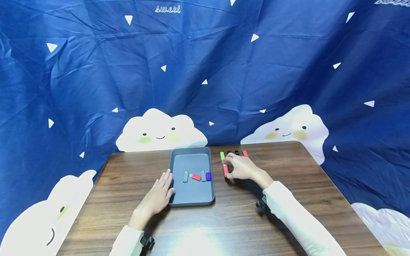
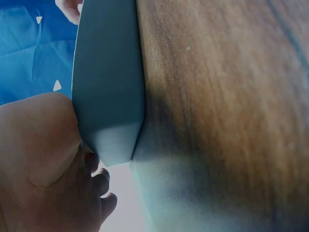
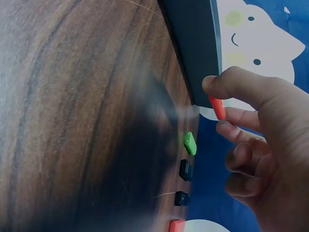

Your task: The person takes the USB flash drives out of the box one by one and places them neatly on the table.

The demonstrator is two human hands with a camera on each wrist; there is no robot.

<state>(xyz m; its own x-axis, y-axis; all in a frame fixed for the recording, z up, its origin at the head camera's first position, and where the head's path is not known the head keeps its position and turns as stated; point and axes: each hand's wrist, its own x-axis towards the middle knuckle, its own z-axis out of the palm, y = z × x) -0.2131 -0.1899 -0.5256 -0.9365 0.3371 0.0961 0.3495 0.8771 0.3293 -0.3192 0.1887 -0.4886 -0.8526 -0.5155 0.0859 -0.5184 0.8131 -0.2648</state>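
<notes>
My right hand pinches a red USB flash drive between thumb and fingertips, just right of the grey tray. In the right wrist view this red drive shows edge-on above the table. My left hand rests against the tray's left wall with its fingers straight. Inside the tray lie a grey-green drive, a red one lying sideways, another grey-green one and a purple one by the right wall.
Beyond my right hand a row of drives lies on the wooden table: a green one, two black ones, the nearer beside the green, and a red one. A blue curtain with clouds hangs behind the table.
</notes>
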